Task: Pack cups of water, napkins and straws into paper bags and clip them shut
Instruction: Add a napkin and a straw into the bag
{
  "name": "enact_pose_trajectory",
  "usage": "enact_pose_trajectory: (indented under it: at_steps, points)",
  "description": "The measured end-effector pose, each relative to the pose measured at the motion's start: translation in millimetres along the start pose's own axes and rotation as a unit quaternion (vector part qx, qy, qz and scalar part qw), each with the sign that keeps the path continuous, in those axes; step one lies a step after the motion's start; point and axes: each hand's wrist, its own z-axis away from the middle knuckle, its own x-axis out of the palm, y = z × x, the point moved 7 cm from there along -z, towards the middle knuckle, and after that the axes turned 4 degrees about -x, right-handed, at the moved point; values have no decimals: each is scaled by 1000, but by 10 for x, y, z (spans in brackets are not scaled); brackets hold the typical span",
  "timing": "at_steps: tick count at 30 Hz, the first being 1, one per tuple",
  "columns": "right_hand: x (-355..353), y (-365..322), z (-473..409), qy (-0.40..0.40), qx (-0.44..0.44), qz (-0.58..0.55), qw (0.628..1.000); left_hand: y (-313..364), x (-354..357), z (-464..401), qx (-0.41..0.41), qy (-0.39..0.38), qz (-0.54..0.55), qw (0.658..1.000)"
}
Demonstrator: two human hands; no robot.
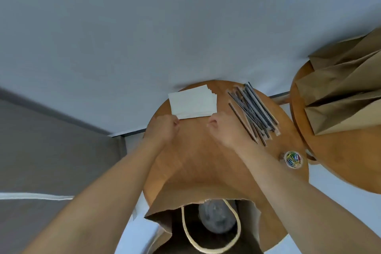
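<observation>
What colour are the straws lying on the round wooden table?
Black thin plastic straws, seen best in the head view.

White napkins [192,102] and black straws [252,109] lie on my warm brown wooden counter [198,163]. The paper bags [342,88] are plain tan, and the clips [292,159] are blue, yellow, green and red.

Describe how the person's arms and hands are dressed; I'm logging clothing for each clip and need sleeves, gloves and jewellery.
Both forearms are bare as far as the picture shows; no sleeve or cuff comes into view. The left hand and the right hand wear no gloves. No watch, bracelet or band shows on either wrist, and no ring can be seen, though the fingers are partly hidden and blurred.
</observation>
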Motion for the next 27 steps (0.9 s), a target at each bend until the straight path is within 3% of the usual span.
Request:
enact_pose_trajectory:
  at_steps: [7,10,15,23,27]
  points:
    - [431,319,-695,4,57,-85,995,-26,311,-884,30,39,-16,999]
    - [544,445,-892,22,56,-86,994,105,299,-1200,42,73,-103,991]
    - [603,703,-956,54,69,-98,991,221,435,-1422,70,43,-185,979]
    - [647,785,-965,54,80,-95,991,298,484,-1477,50,52,-173,982]
    - [686,702,-1076,55,82,-83,992,222,448,-1537,-5,36,-144,989]
